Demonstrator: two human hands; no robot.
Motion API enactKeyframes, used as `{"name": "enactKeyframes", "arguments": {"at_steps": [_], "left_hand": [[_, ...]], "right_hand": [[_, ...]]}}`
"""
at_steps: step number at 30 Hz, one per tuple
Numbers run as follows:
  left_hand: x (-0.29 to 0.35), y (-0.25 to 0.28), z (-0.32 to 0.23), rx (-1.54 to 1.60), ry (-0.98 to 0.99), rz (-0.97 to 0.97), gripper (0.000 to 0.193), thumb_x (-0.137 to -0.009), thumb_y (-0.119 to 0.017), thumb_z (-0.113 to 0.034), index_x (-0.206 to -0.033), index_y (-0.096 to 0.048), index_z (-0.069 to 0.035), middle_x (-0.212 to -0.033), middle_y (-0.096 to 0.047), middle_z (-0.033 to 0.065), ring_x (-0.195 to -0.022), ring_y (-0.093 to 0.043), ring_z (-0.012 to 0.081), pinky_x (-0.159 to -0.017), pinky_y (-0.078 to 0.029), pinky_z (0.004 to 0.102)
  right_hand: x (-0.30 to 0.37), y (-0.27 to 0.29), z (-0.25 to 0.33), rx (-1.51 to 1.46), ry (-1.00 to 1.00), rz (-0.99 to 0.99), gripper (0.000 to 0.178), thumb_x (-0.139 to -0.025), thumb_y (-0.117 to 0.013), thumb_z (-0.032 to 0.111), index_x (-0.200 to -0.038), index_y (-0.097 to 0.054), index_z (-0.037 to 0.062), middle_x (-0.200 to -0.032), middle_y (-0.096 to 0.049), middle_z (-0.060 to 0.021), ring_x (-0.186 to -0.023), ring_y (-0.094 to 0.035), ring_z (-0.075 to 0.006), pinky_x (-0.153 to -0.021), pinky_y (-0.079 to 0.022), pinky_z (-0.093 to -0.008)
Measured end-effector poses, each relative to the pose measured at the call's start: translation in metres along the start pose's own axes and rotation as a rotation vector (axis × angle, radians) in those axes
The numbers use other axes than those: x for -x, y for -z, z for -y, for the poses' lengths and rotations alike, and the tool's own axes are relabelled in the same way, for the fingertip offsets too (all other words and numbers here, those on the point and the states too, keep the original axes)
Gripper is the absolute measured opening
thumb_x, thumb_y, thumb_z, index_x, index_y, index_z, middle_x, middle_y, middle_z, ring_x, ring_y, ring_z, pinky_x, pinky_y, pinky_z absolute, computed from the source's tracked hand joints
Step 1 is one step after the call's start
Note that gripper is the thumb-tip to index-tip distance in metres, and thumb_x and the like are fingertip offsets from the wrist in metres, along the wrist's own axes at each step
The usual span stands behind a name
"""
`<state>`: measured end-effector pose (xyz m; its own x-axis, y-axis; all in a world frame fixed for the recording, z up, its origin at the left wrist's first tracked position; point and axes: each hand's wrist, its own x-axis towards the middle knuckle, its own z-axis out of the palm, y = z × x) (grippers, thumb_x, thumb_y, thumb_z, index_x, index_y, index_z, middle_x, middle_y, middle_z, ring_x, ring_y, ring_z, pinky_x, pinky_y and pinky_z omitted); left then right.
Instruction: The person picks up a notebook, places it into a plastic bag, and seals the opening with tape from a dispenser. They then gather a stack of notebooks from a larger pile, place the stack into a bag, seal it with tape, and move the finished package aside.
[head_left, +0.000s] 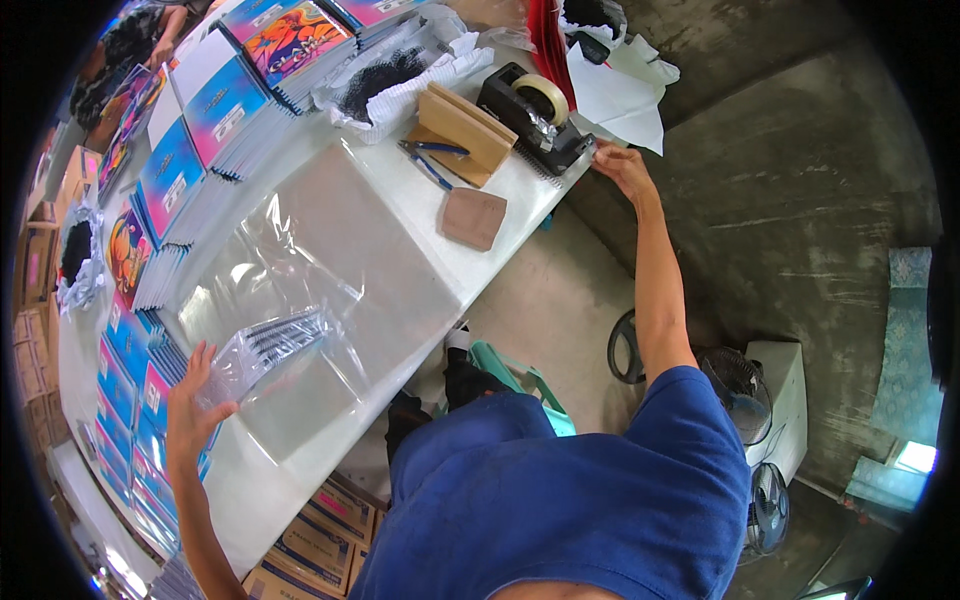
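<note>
My left hand (192,402) grips one end of a bundle of spiral notebooks (285,338) wrapped in clear plastic film, its thumb and fingers on either side. The bundle rests on a pile of clear plastic sheets (370,240) spread over the white table. On the right, my right hand (624,172) reaches to the front end of a black tape dispenser (535,120). Its fingers are pinched together at the cutting edge, on what looks like the loose tape end. A roll of clear tape (541,98) sits in the dispenser.
Stacked spiral notebooks (218,110) with bright covers line the table's far and left sides. Blue-handled pliers (430,160), a brown block (474,217) and folded cardboard (462,135) lie near the dispenser. A teal stool (520,378) and cartons (325,535) stand below. Another person (120,70) is at far left.
</note>
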<state>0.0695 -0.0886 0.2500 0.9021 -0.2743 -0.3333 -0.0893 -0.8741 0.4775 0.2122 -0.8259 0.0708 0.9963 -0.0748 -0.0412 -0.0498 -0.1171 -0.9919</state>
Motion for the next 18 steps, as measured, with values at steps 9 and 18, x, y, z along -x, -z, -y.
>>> {"name": "enactKeyframes", "arguments": {"at_steps": [9, 18], "left_hand": [[-0.008, -0.001, 0.035, 0.085, -0.131, 0.067, 0.096, -0.066, -0.08, -0.029, -0.147, -0.03, -0.016, -0.108, -0.063, 0.0234, -0.098, -0.062, 0.0349, -0.09, -0.044, 0.0375], [-0.004, -0.006, 0.041, 0.091, -0.099, 0.057, 0.093, -0.066, -0.077, -0.04, -0.144, -0.035, -0.011, -0.11, -0.064, 0.022, -0.097, -0.062, 0.0335, -0.089, -0.045, 0.0363]], "right_hand": [[0.081, -0.195, 0.091, 0.53, -0.15, -0.38, 0.014, -0.079, -0.073, 0.019, -0.076, -0.071, 0.006, -0.087, -0.068, -0.0036, -0.086, -0.061, -0.0155, -0.075, -0.046, -0.0302], [0.25, -0.545, 0.144, -0.187, -0.29, 0.131, 0.031, -0.077, -0.079, 0.024, -0.064, -0.06, 0.0029, -0.058, -0.048, 0.0053, -0.056, -0.037, -0.0043, -0.05, -0.03, -0.0242]]}}
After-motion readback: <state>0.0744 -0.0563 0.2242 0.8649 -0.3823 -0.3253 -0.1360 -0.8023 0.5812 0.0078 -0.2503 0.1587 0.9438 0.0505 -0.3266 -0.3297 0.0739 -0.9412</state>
